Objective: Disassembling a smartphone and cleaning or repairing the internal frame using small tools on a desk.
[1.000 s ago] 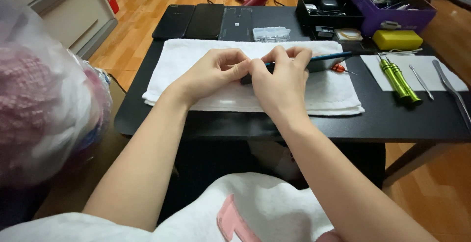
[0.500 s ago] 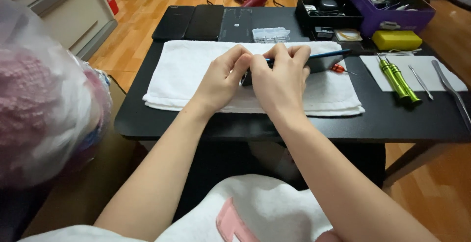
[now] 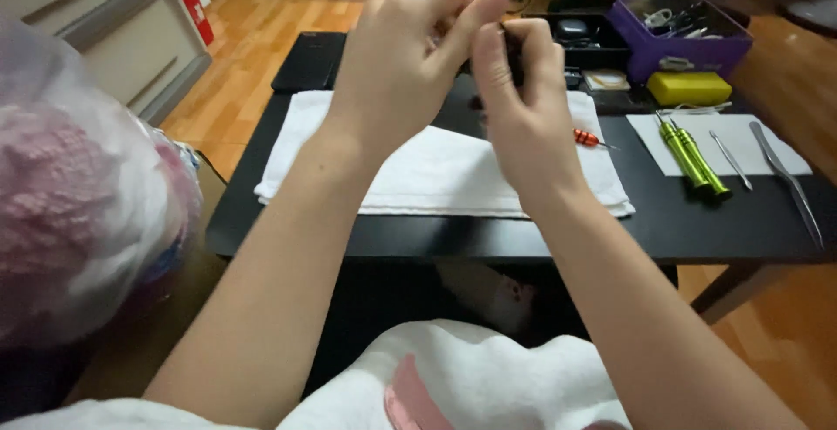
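The black table [image 3: 436, 238] stood before me, the white towel [image 3: 418, 173] spread across it. Above the towel I held my left hand [image 3: 397, 64] and right hand [image 3: 523, 103] raised together, fingertips of both pinched on a small dark object [image 3: 513, 55]. Right of the towel lay two green screwdrivers [image 3: 693, 158].

A soft white cloth towel [image 3: 418, 168] covers the matt black table [image 3: 697, 229]; at three o'clock, two glossy green metal screwdrivers [image 3: 693, 158] rest on smooth white paper [image 3: 767, 129]. Polished orange wooden floor [image 3: 261, 46] gleams at twelve.
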